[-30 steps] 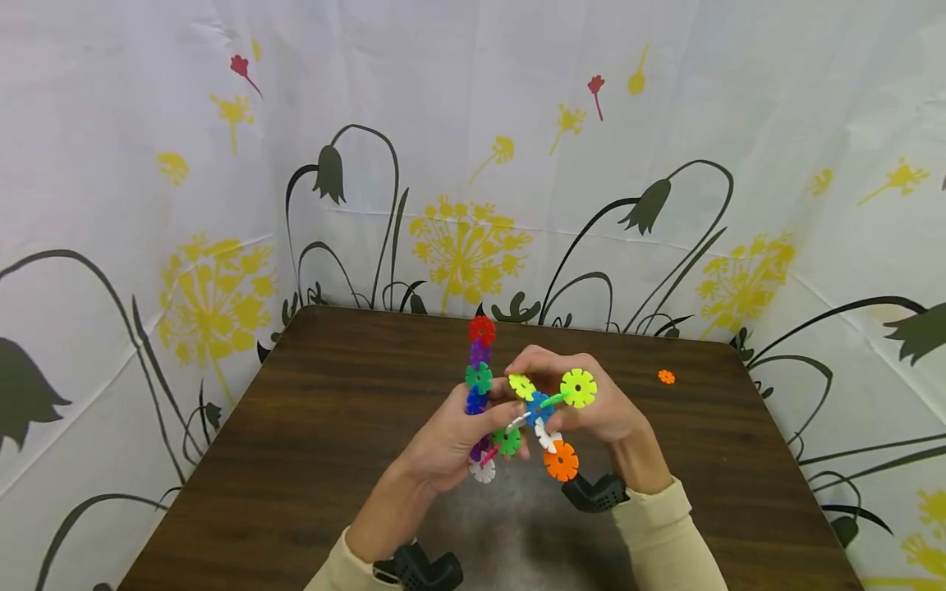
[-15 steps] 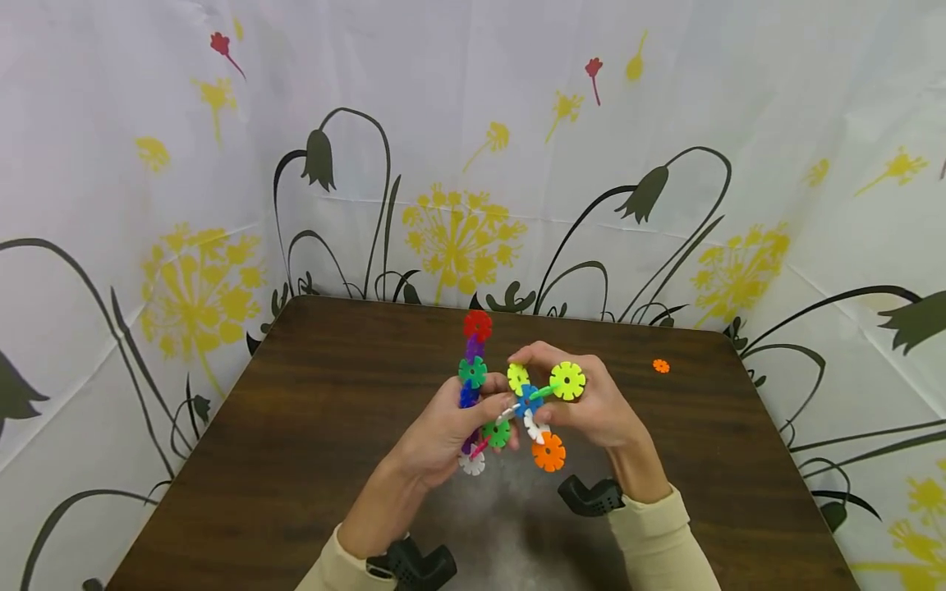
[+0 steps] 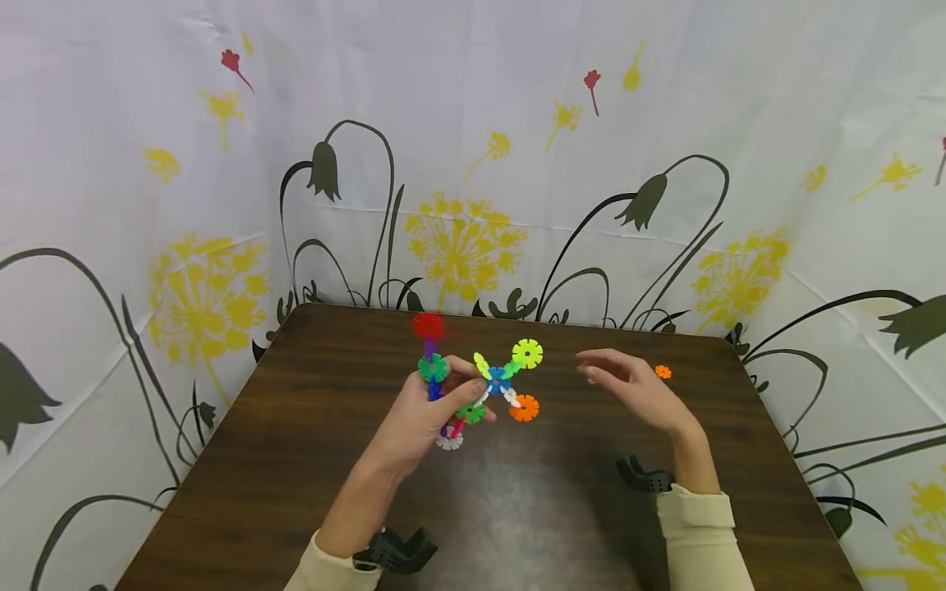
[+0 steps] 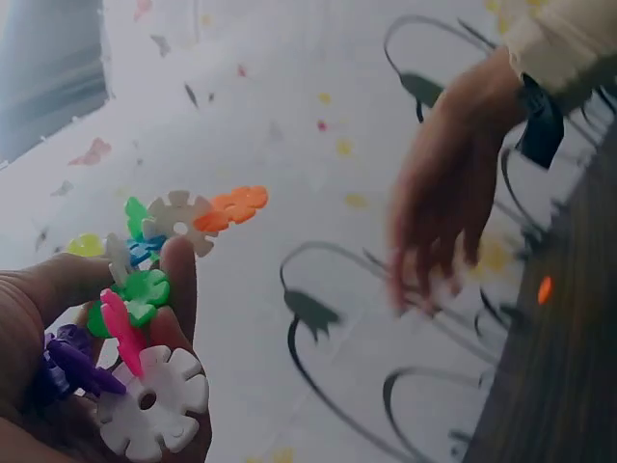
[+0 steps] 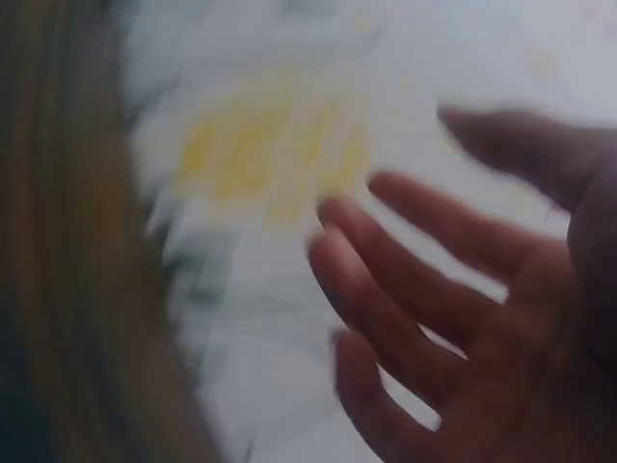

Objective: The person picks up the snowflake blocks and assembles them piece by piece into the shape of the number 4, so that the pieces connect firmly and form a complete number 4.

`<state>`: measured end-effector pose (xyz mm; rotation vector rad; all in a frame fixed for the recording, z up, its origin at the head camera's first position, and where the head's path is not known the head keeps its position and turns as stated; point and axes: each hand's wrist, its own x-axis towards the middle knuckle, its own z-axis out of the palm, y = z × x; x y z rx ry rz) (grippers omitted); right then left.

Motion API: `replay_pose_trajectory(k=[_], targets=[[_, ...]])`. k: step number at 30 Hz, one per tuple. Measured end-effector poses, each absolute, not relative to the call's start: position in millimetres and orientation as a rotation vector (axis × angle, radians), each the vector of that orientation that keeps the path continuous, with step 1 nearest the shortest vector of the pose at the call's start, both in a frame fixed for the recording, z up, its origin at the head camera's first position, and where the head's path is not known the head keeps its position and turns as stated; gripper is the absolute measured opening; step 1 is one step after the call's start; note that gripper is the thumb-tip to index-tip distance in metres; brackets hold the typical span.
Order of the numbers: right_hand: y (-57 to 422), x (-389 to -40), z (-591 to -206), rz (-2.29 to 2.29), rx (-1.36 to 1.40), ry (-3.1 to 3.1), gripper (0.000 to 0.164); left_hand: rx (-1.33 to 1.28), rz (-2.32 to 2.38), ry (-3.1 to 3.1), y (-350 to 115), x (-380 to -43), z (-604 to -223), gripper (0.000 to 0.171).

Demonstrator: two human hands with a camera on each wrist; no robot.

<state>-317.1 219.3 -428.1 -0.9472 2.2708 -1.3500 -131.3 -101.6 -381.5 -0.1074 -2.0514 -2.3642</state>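
Observation:
My left hand (image 3: 415, 414) grips a chain of interlocking notched plastic discs, thumb on top, above the table. On its left side the chain rises to a red disc (image 3: 428, 326) past a teal disc (image 3: 433, 368); low down are a white disc (image 4: 154, 403) and a pink one (image 4: 122, 333). Toward the right it branches at a blue disc (image 3: 498, 381), with a yellow disc (image 3: 528, 354) and an orange disc (image 3: 525, 408) at the ends. My right hand (image 3: 639, 390) hangs apart from it with loosely bent fingers, holding nothing; the right wrist view is blurred.
A single loose orange disc (image 3: 663, 372) lies on the dark wooden table (image 3: 310, 394) at the right, just beyond my right hand. Behind the table hangs a white curtain (image 3: 458, 98) printed with flowers.
The right hand has let go of the disc chain and moved right, toward the loose orange disc. My left hand has shifted left with the chain in its grip.

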Motion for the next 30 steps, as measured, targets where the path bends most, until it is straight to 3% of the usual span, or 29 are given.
replay_pose_trajectory(k=[6,13,20,30], targets=[[287.8,-385.2,-480.1,-1.070,-0.503,2.696,0.054,0.016,-2.146,-2.170,-132.4,-123.9,-380.4,0.027],[325.0,-419.4,-515.1,-0.925,-0.041,2.789,0.063,0.111,-2.040,-2.225,-143.8,-118.0,-374.6,0.029],[314.3,-426.0,-523.3,-0.782,-0.095,2.726,0.071,0.178,-2.008,-2.268,-146.0,-123.0,-367.0,0.030],[293.3,-420.4,-528.3,-0.771,0.064,2.766,0.054,0.148,-2.044,-2.329,-145.5,-130.5,-364.3,0.030]])
